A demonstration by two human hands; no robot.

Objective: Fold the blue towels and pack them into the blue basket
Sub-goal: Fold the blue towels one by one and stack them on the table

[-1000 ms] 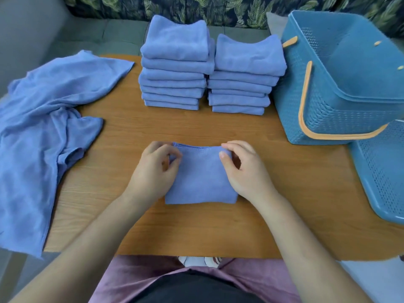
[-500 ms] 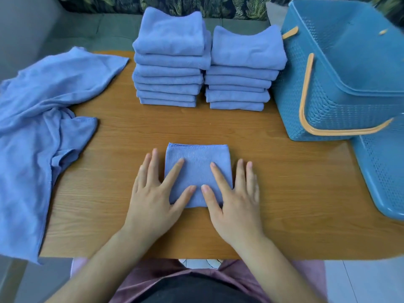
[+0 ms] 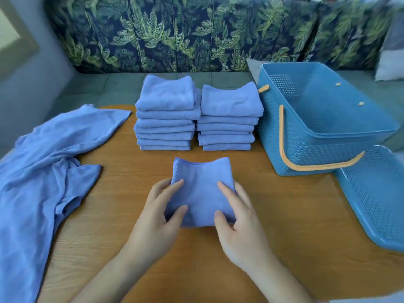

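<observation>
A small folded blue towel (image 3: 201, 184) is in front of me, its near end raised off the wooden table (image 3: 140, 171). My left hand (image 3: 157, 219) grips its left edge, thumb on top and fingers underneath. My right hand (image 3: 238, 224) grips the right edge the same way. Two stacks of folded blue towels stand at the back: the left stack (image 3: 167, 114) and the right stack (image 3: 228, 119). The blue basket (image 3: 323, 136) with orange handles stands empty at the right, tilted on a second one.
Unfolded blue towels (image 3: 43, 171) lie heaped over the table's left side and hang off its edge. A second blue basket (image 3: 378, 197) lies at the right edge under the first. A leaf-patterned sofa back runs behind the table.
Both hands went from pressing flat on the folded towel to gripping its sides and lifting it. The camera has tilted upward, showing more of the sofa.
</observation>
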